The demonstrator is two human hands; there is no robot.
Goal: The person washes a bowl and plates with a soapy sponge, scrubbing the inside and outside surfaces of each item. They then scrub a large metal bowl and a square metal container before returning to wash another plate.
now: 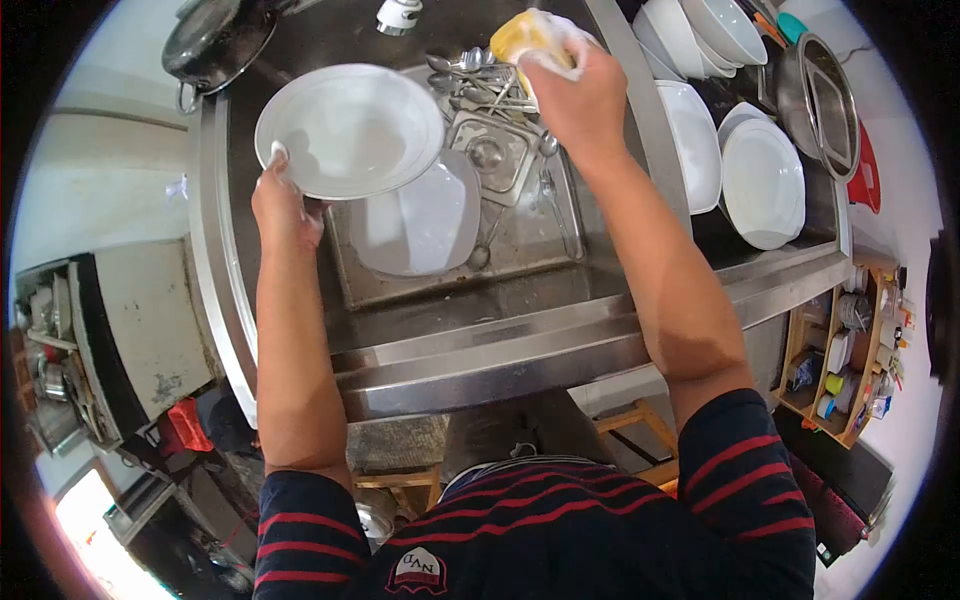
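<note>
My left hand (287,205) grips a round white plate (350,130) by its near left rim, thumb on top, and holds it over the sink. Soap suds cling to that thumb and palm. At the upper right, my right hand (580,95) is closed on a yellow sponge (520,38) covered in white foam, apart from the plate. Below the plate, a squarish white plate (420,225) lies in a metal tray (375,292). Beside it are a square steel lid (490,155) and several spoons and forks (490,85).
A dark pot (215,45) stands at the sink's upper left, near a white faucet head (398,15). To the right are stacked white bowls (690,40), white dishes (763,185) and steel basins (825,105). The sink's metal front edge (490,375) runs before my body.
</note>
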